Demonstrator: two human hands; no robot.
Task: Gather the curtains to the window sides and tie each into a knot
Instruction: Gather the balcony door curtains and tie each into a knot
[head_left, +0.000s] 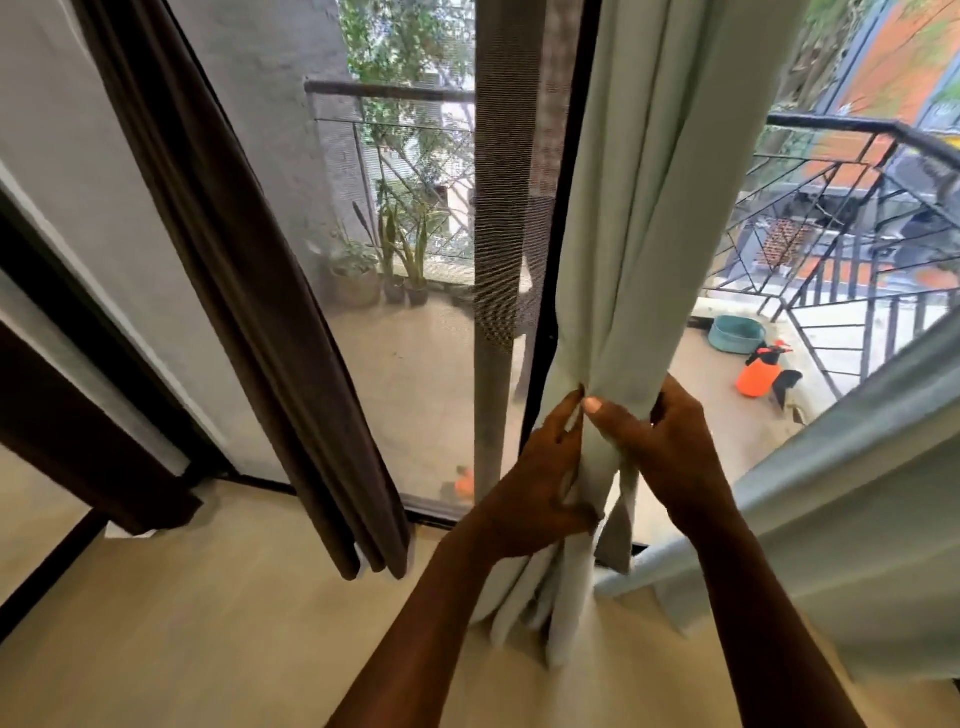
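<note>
A pale green curtain (639, 208) hangs in front of the glass door, bunched into folds at about waist height. My left hand (540, 478) grips the bunch from the left, fingers curled round the folds. My right hand (670, 447) holds the same bunch from the right, thumb pressed on the front of the cloth. Below the hands the curtain's loose end (561, 613) falls to the floor. A dark brown curtain (249, 291) hangs loose at the left, untied. More pale green cloth (862, 509) spreads out at the right edge.
A sliding glass door with a dark frame post (498, 249) stands behind the curtains. Outside lie a balcony with potted plants (384, 270), a black railing (841, 218), a teal tub (735, 333) and an orange sprayer (759, 375). A beige floor (208, 639) lies below.
</note>
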